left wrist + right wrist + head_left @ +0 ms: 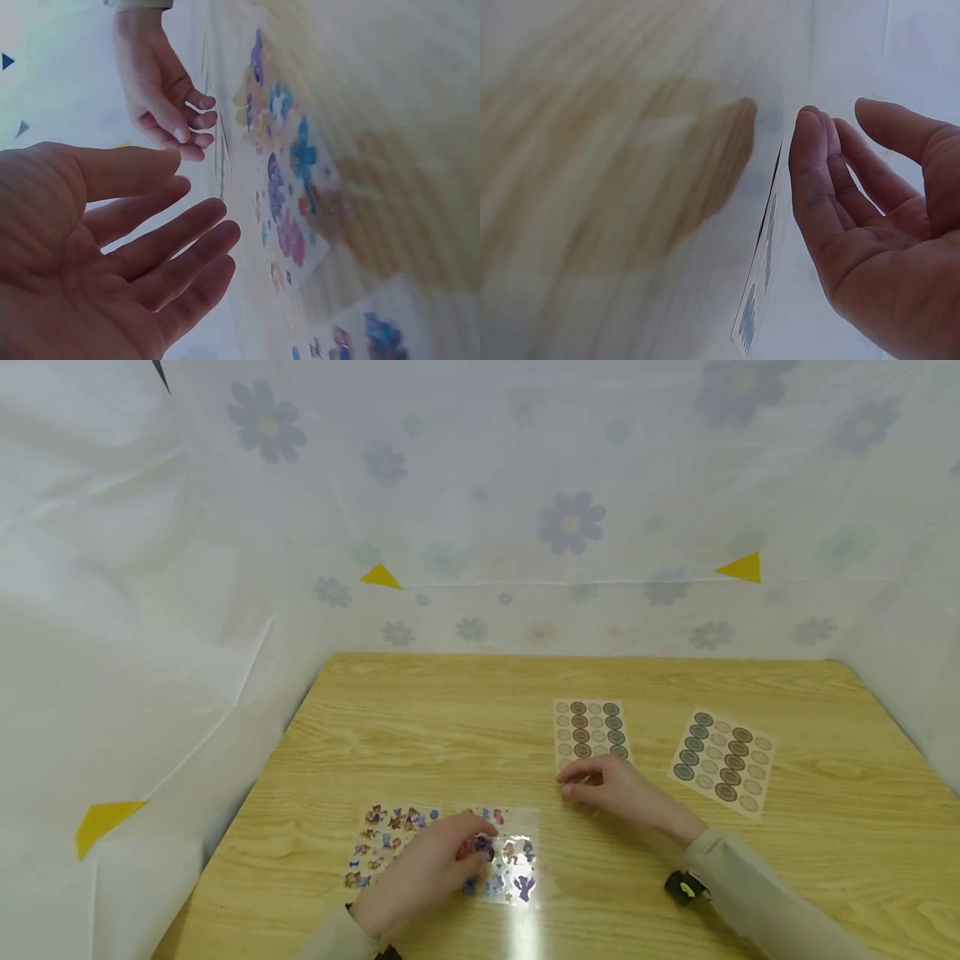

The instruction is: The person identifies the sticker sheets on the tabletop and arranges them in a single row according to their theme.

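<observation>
Wood-grain table (450, 727), flower-printed sheet (480, 460) behind it, white sheeting (112, 610) at left, yellow triangles (744, 568) on both

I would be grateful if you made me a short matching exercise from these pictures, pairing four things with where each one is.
Things
1. Left hand
2. Right hand
3. Rightmost circle sheet
4. Flowered cloth

Places
A. Beyond the far edge of the table
B. Over the character stickers
C. Lying at a slant on the wood-grain surface
D. By the near end of the other circle sheet

Right pairs: 1-B, 2-D, 3-C, 4-A.
</observation>
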{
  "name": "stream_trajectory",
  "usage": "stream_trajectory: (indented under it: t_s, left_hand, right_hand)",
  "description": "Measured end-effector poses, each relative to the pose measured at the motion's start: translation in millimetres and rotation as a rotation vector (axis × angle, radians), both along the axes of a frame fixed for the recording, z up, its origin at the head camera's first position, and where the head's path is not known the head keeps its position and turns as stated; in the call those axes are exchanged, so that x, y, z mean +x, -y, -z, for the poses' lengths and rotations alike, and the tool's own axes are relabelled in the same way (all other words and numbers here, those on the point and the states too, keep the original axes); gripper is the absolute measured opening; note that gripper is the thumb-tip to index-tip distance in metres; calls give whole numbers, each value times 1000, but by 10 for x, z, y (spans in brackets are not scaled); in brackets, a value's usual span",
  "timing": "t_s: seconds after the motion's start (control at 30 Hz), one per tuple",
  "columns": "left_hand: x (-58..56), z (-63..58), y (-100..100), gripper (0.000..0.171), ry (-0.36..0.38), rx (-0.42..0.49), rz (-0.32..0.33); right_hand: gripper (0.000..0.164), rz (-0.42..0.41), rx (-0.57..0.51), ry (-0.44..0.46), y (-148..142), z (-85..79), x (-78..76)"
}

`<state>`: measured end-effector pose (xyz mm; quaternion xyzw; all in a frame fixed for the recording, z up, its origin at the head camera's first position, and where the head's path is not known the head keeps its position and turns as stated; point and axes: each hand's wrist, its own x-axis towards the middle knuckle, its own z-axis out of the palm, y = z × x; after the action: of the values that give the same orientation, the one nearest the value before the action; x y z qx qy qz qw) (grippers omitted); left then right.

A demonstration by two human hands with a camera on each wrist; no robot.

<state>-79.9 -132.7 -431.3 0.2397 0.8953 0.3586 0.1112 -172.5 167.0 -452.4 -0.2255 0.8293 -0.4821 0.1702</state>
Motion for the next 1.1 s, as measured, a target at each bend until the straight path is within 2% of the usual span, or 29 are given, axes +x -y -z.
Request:
stream_trajectory:
  t_s: [0.23,0.4,0.5,0.6,0.73,0.97,1.1]
  left_hand:
    - [-369,-26,-80,36,122,116,5]
    - [-641,-12,-174,47,233,265,-59]
    - [-758,-3,-215,46,257,301,-92]
    - [-832,17,-252,40,259,279,-113]
    - [-918,70,-328,32,200,189,-103]
    - [-1065,125,-509,27,87,29,-65]
    - [-1144,141,-631,26,61,1,-60]
  right_hand:
    - [21,36,89,-97,-175,-63,-98]
    - [19,97,130,-103,-284,-143,-191]
    - [21,125,171,-124,-353,-176,-256]
    - [22,142,243,-180,-429,-181,-338]
    - [22,154,301,-231,-516,-162,-467]
    - [23,163,336,-274,-579,-141,-744]
    - [24,165,356,-266,-562,-149,-902]
